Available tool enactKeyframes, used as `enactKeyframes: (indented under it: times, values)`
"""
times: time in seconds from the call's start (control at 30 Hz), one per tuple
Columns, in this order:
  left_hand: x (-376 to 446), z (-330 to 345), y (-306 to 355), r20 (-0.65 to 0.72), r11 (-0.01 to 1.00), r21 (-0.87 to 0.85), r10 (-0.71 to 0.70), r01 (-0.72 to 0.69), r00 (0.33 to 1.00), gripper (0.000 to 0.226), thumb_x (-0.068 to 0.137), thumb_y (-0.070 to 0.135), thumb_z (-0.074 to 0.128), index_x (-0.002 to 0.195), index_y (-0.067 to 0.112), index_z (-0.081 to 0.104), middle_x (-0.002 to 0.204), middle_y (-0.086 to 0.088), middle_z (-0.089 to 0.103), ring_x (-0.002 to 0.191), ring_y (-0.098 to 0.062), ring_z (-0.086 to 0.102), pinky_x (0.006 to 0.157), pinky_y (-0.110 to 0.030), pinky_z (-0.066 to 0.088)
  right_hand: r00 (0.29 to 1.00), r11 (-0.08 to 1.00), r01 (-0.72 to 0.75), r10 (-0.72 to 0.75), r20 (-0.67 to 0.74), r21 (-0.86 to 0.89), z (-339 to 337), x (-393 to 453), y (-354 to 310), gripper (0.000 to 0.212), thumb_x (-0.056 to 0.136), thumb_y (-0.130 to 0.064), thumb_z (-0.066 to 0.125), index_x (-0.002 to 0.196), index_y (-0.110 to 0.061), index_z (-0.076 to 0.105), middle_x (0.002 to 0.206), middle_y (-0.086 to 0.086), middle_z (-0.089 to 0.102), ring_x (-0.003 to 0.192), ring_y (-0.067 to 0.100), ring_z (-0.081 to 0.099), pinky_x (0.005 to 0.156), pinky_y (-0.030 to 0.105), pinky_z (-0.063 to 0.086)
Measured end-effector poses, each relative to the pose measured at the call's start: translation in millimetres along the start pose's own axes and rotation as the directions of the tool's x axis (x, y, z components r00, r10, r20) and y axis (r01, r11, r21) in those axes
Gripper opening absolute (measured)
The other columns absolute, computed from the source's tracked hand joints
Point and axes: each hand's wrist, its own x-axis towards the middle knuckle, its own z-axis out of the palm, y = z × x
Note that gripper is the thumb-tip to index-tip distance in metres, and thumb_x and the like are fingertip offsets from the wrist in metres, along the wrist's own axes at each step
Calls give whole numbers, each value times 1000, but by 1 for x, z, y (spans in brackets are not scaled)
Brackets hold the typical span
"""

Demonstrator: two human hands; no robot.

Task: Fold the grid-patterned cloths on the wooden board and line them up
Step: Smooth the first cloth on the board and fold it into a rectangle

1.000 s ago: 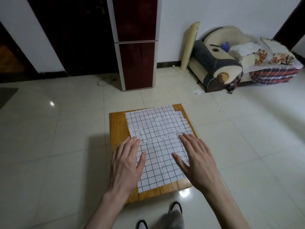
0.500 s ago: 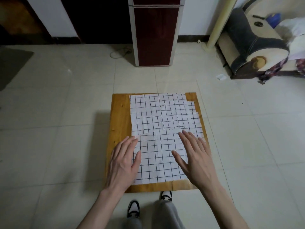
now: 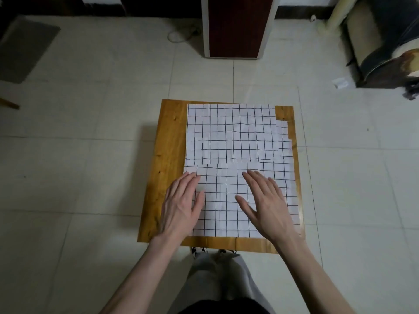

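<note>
Far left of the board, on the floor (image 3: pixel 90 155): a dark mat (image 3: pixel 25 51), well apart from the board.

On the floor in the middle: a wooden board (image 3: pixel 166 155), bare along its left strip and its near edge.

On the board, flat: grid cloths, white with black lines. At the far end of the board, one cloth (image 3: pixel 231 132), a bit wrinkled. At the near end, a second cloth (image 3: pixel 226 200), its far edge touching or just under the first one's near edge. Cannot tell which is on top.

Over the left side of the near cloth: left hand (image 3: pixel 181 205), palm down, fingers straight and close together, thumb out to the side. Holding nothing. Cannot tell for sure if pressing on the cloth or just above it.

Over the right side of the near cloth: right hand (image 3: pixel 267 205), palm down too, fingers straight, thumb spread wide. Holding nothing. Same doubt about touching.

Beyond the far end of the board: a tall cabinet (image 3: pixel 238 26), dark red with white edges, and a thin cord (image 3: pixel 181 35) on the floor near it.

Far right of the board: part of a sofa (image 3: pixel 385 53) and a small white scrap (image 3: pixel 340 82) on the floor beside it.

Just past the near edge of the board: grey trouser legs (image 3: pixel 217 279) and shoes (image 3: pixel 199 250).
</note>
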Motion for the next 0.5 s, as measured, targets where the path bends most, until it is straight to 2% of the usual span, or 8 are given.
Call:
enactKeyframes:
  times: [0.27,0.5]
  values:
    - [16,51,-29,31,1000,-16,-20,20,999,46,108,36,42,148,15,54,150,-2,56,144,-15,45,119,-34,37,1000,1000,0,0,24,-1,48,17,38,63,107,-58,40,159,-21,39,163,2,42,153,20,36,127,39,15]
    - [25,116,-67,67,1000,-16,-23,24,997,49,109,39,40,149,16,53,152,-1,54,145,-13,44,121,-33,37,999,1000,3,-3,51,13,121,31,80,64,108,-57,37,159,-19,39,164,2,42,154,20,35,128,43,21]
